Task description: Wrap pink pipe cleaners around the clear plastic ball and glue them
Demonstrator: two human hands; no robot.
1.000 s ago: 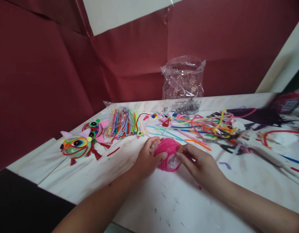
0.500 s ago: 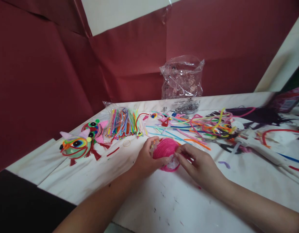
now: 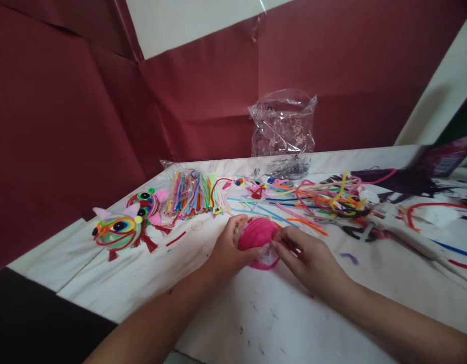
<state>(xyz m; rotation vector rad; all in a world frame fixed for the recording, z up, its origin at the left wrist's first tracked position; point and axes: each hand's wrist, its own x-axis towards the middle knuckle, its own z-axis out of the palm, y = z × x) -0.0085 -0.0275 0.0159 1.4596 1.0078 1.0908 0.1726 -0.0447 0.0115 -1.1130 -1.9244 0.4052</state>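
A ball wrapped in pink pipe cleaner [image 3: 257, 236] rests on the white table [image 3: 279, 313], with a patch of clear or white surface showing at its near side. My left hand [image 3: 228, 250] grips the ball from the left, thumb along its front. My right hand [image 3: 309, 258] holds it from the right, fingertips pinched at the pink wrap near the bare patch.
Two finished colourful animal-face balls [image 3: 122, 227] lie at the left. A bundle of coloured pipe cleaners [image 3: 191, 194] and a loose tangle of them [image 3: 317, 197] spread behind the ball. A clear plastic bag [image 3: 282, 124] stands against the red backdrop. A rubber band [image 3: 197, 225] lies nearby.
Both hands stay on the pink ball. The ball has turned slightly and the right fingertips have shifted closer onto its near side.
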